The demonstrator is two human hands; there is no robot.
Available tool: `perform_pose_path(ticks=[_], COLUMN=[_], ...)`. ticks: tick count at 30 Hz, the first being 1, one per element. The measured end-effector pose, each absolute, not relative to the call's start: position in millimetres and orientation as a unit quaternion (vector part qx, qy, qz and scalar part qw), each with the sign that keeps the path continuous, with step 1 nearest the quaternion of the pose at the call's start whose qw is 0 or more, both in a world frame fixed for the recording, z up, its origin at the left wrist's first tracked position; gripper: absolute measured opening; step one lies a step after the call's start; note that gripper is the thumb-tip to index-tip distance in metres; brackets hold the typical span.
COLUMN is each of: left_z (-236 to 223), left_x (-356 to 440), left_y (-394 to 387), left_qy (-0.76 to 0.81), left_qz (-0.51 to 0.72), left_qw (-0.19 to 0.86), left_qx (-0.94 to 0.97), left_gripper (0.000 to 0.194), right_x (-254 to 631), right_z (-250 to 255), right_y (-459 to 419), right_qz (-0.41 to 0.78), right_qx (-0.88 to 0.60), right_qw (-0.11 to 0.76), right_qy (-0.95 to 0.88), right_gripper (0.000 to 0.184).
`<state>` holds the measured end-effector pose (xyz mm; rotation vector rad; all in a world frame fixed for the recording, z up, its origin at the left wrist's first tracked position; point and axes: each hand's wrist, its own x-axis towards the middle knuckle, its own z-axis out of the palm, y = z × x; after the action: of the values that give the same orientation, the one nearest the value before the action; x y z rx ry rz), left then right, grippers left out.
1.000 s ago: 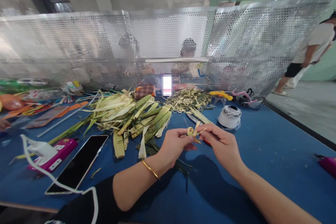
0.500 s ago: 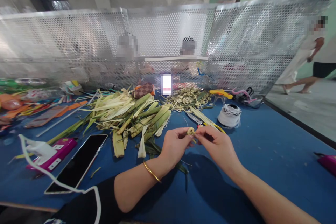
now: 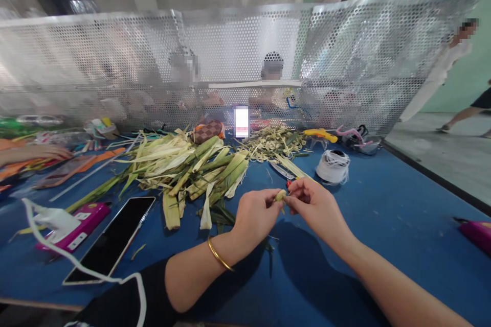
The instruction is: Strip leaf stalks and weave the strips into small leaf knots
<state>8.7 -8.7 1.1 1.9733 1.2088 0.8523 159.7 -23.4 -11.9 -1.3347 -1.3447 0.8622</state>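
Between my two hands is a small pale-green rolled piece of corn husk (image 3: 281, 195), raised a little over the blue table. My left hand (image 3: 255, 210), with a gold bangle at the wrist, pinches it between thumb and fingers. From the other side, the thumb and forefinger of my right hand (image 3: 312, 202) close on its edge; the other fingers curl in. Just beyond my hands lie scissors (image 3: 282, 171) with a red part near the right fingers, and a few long husk strips (image 3: 293, 167). A heap of corn husks (image 3: 184, 163) spreads to the left.
A white string spool (image 3: 333, 167) stands right of my hands. A black-screened phone (image 3: 115, 237) and a purple power strip (image 3: 79, 225) with a white cable lie left. Husk scraps (image 3: 274, 143) sit before the perforated metal screen (image 3: 126, 61). Another person's hand (image 3: 36, 153) is at far left.
The rolled husk has turned slightly between my fingers, and my hands stay close together. Another person's hand has come in at far left. A person walking at right has moved on.
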Motion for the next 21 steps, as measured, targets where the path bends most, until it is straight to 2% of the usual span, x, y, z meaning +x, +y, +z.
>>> perform_pose_path(ticks=[4, 10, 12, 15, 21], left_z=[1.5, -5.8, -8.0, -8.4, -0.7], left_x=[8.3, 11.3, 11.7, 10.1, 7.6], left_y=[-8.5, -2.6, -1.4, -0.6, -5.3], left_qy=[0.459, 0.437, 0.42, 0.409, 0.429], left_qz=[0.314, 0.329, 0.335, 0.317, 0.287], left_qw=[0.309, 0.474, 0.5, 0.466, 0.322], left_qx=[0.772, 0.69, 0.679, 0.718, 0.794], left_gripper=[0.021, 0.026, 0.027, 0.026, 0.023], right_x=[158.1, 158.7, 159.9, 161.2, 159.5], right_z=[-11.7, -10.9, -11.1, -10.9, -8.1], right_y=[-25.1, -24.6, -23.3, -21.6, -22.4], right_qz=[0.355, 0.349, 0.358, 0.384, 0.384], right_qx=[-0.552, -0.547, -0.551, -0.547, -0.551], right_qw=[0.504, 0.496, 0.487, 0.479, 0.469], right_qy=[-0.562, -0.577, -0.576, -0.569, -0.573], right_gripper=[0.024, 0.02, 0.02, 0.021, 0.024])
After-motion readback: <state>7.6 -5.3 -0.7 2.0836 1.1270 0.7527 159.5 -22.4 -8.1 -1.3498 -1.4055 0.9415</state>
